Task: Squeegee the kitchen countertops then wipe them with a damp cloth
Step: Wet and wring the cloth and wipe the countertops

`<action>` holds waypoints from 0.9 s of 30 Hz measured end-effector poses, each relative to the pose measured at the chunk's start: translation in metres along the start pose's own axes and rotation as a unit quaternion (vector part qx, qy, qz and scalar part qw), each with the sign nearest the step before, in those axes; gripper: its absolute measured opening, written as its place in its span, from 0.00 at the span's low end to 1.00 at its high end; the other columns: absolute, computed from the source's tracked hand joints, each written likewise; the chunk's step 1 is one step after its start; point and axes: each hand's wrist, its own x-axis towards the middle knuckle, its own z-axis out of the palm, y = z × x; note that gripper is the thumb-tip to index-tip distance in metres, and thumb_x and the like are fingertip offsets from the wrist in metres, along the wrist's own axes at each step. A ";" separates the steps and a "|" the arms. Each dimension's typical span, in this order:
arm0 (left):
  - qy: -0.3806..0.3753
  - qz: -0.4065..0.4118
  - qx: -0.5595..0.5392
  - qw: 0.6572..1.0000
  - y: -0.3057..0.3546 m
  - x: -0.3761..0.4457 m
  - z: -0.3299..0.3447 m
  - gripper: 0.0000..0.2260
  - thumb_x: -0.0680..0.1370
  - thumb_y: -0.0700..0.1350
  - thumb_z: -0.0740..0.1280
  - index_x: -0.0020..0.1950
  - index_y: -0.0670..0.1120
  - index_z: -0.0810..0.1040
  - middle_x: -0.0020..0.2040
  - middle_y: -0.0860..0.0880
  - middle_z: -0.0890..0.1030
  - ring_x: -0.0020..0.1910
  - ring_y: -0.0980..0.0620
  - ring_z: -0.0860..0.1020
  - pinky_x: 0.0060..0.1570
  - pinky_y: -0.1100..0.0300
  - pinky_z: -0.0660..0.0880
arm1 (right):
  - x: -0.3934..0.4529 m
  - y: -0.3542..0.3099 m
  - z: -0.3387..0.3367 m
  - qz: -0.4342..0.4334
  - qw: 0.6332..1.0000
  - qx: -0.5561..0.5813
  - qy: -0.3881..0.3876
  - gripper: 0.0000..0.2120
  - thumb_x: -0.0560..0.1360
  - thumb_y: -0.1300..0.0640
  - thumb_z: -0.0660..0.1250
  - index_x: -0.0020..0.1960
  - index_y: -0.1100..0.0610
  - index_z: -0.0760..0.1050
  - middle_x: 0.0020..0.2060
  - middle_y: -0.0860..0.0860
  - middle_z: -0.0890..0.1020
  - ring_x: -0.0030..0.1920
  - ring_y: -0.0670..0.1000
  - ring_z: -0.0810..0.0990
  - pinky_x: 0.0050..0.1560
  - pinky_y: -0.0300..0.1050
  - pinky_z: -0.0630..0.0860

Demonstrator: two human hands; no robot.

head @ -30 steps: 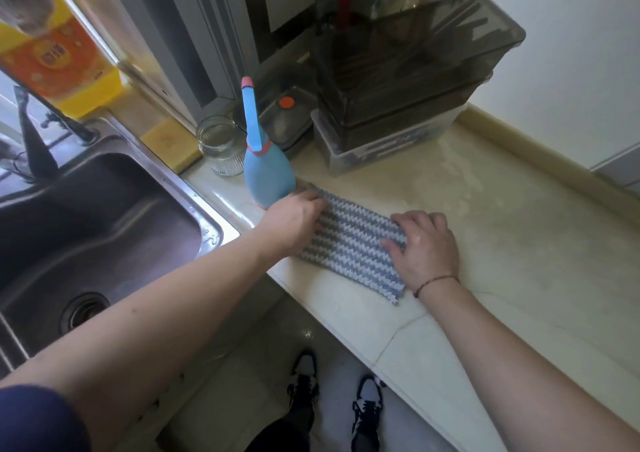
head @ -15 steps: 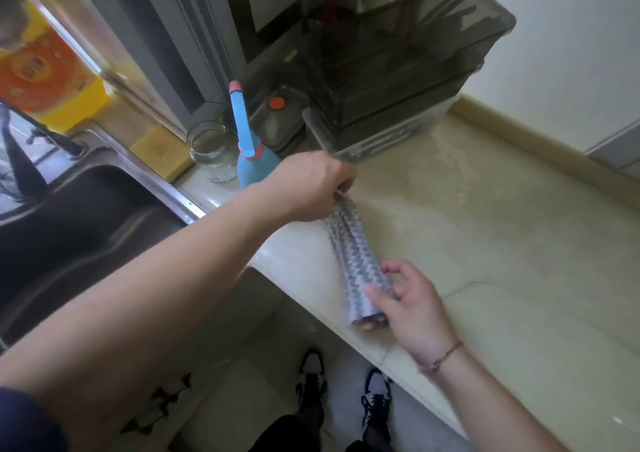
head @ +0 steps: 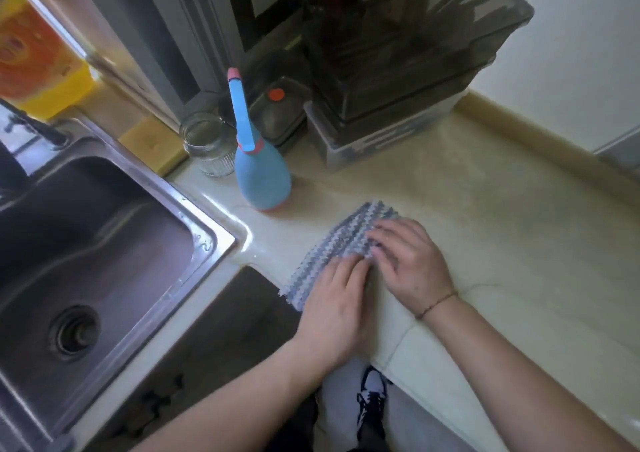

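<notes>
Two hands, left hand [head: 334, 308] and right hand [head: 408, 261], press one cloth [head: 341, 244].

We see small kitchen corner here; white wall [head: 571, 36] on right, beige backsplash strip [head: 540, 136] along its base; grey window frame [head: 166, 46] at back, daylight coming in from left; stainless sink [head: 104, 237] with round drain [head: 74, 328] set left, bit shadowy inside; smoky plastic storage boxes [head: 398, 53] stacked in corner; glass jar [head: 207, 143] and blue bottle [head: 259, 171] near sink edge; pale tile floor [head: 343, 403] below, kinda dim; orange-yellow pack [head: 31, 53] up on sill.
</notes>
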 end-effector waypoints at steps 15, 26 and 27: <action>-0.022 -0.168 0.223 0.960 -0.033 0.015 -0.015 0.32 0.79 0.60 0.51 0.77 0.41 0.60 0.77 0.43 0.60 0.77 0.45 0.56 0.74 0.47 0.55 | 0.074 0.043 0.046 -0.321 0.939 -0.010 -0.127 0.13 0.78 0.58 0.65 0.58 0.64 0.80 0.61 0.61 0.79 0.64 0.63 0.76 0.66 0.56 0.71; 0.063 -0.263 0.147 0.951 -0.020 0.019 0.009 0.22 0.81 0.44 0.58 0.76 0.49 0.65 0.77 0.49 0.61 0.77 0.45 0.57 0.74 0.51 0.55 | 0.085 0.056 0.044 -0.235 0.941 -0.030 -0.242 0.15 0.74 0.59 0.64 0.58 0.56 0.82 0.60 0.59 0.81 0.60 0.62 0.79 0.62 0.55 0.75; 0.056 -0.263 0.149 0.952 -0.016 0.016 0.012 0.22 0.81 0.43 0.57 0.76 0.48 0.64 0.77 0.49 0.61 0.77 0.46 0.57 0.74 0.50 0.56 | 0.081 0.059 0.041 -0.234 0.943 -0.030 -0.237 0.16 0.74 0.56 0.62 0.57 0.54 0.83 0.58 0.58 0.82 0.58 0.63 0.80 0.60 0.55 0.76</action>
